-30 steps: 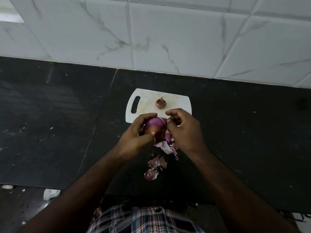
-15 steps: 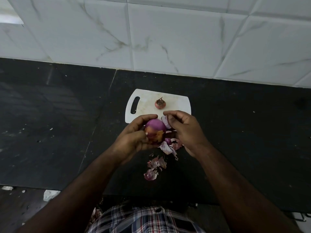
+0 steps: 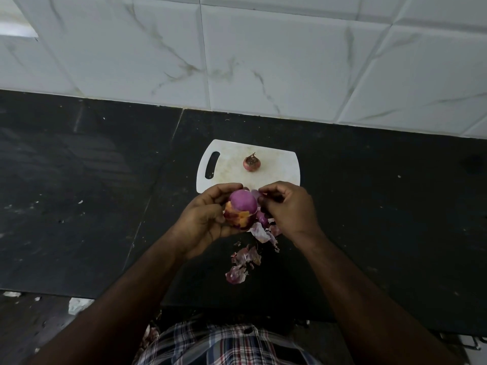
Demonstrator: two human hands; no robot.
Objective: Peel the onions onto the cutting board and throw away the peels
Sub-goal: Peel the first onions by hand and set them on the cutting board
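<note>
Plainly, from the head view, the peeling is half done: the left hand is wrapped around the onion, whose top is bare purple while papery orange skin clings to its lower half. The right hand sits at the onion's three o'clock, fingertips pinched on a small flap of skin. To do this well, I'd say the left hand should turn the onion a little at a time while the right pulls each strip down toward the root, letting it drop with the peels lying on the dark tabletop at six o'clock. A second, unpeeled onion waits on the white cutting board at twelve o'clock.

Several things stay unclear. The underside of the held onion is hidden by the left palm, so how much skin remains there cannot be told. The right hand covers some peels beneath it. No bin is in sight anywhere.
</note>
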